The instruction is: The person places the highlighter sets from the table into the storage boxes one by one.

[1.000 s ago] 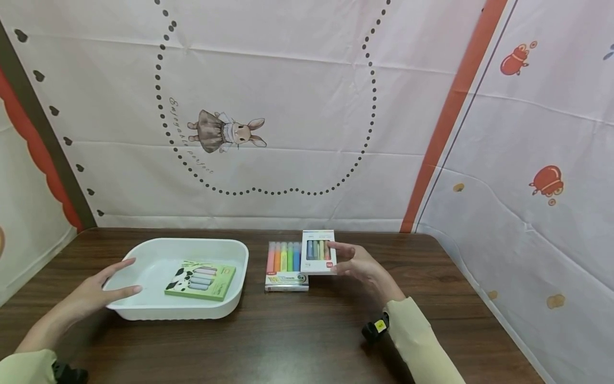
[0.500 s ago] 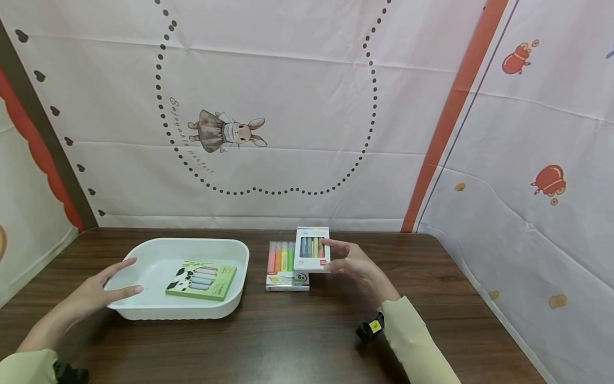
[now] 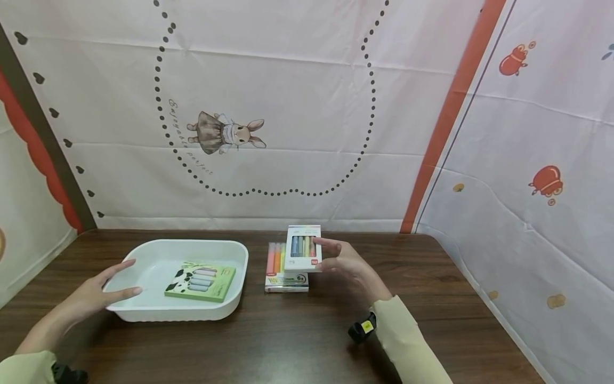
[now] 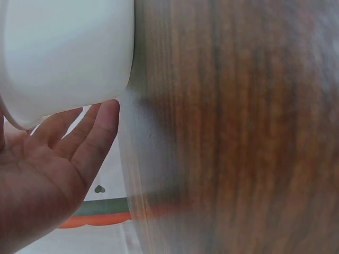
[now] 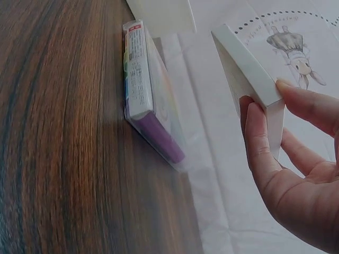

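In the head view my left hand (image 3: pixel 91 293) holds the left end of a white plastic tray (image 3: pixel 177 314), thumb and index finger over its rim; the left wrist view shows other fingers (image 4: pixel 98 135) against the outer wall. A flat green box (image 3: pixel 200 281) with a panda picture lies inside the tray. My right hand (image 3: pixel 347 264) pinches a white windowed box of coloured sticks (image 3: pixel 303 264) by its right edge. In the right wrist view that box is raised off the table, apart from a clear pack of highlighters (image 5: pixel 139 79), which it partly hides in the head view.
The brown wooden table (image 3: pixel 288 346) runs back to a printed cloth (image 3: pixel 307 106) behind it. Another cloth panel (image 3: pixel 503 256) hangs along the right side. The highlighter pack lies to the right of the tray, near the back.
My right hand has carried the white windowed box left and slightly up, so it covers more of the highlighter pack. The left hand and the tray have stayed in place.
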Available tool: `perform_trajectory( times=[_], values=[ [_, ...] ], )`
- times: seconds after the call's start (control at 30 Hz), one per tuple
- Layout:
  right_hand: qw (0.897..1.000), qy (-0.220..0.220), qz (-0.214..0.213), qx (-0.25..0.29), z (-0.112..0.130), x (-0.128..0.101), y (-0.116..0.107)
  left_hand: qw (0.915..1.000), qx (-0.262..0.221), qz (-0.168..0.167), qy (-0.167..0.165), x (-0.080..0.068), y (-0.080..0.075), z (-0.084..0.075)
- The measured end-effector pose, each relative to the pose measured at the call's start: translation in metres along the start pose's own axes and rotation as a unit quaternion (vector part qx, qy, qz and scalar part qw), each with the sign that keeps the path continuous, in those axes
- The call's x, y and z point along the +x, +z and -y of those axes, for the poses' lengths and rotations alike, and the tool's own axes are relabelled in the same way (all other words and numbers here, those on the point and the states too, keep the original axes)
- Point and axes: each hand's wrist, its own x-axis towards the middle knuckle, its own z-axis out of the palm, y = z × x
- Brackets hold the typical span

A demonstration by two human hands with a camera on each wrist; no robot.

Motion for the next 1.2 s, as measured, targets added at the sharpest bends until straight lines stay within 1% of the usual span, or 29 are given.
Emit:
perform_trajectory(
  times=[0.33,0.53,0.67,0.8,1.07,1.2],
  values=[
    [1.000,0.000,0.004,-0.005,0.002,0.001,0.009,1.0000,0.000,-0.001,0.002,0.001,0.001,0.000],
    [1.000,-0.004,0.001,-0.011,0.007,0.005,0.014,0.9999,0.005,-0.005,0.013,0.000,0.000,0.001],
    [1.000,-0.013,0.014,-0.004,0.009,0.007,0.018,0.9998,0.002,-0.005,0.017,0.000,0.000,0.002],
    [0.999,-0.019,0.026,0.007,0.012,0.008,0.023,0.9999,-0.002,-0.003,0.015,0.001,0.000,0.002],
    [0.999,-0.018,0.031,-0.005,0.017,0.011,0.034,0.9998,0.000,-0.009,0.018,0.002,0.000,0.002],
    [0.999,-0.015,0.033,-0.010,0.018,0.012,0.039,1.0000,0.002,-0.003,0.009,0.002,-0.001,0.002]
  ],
)
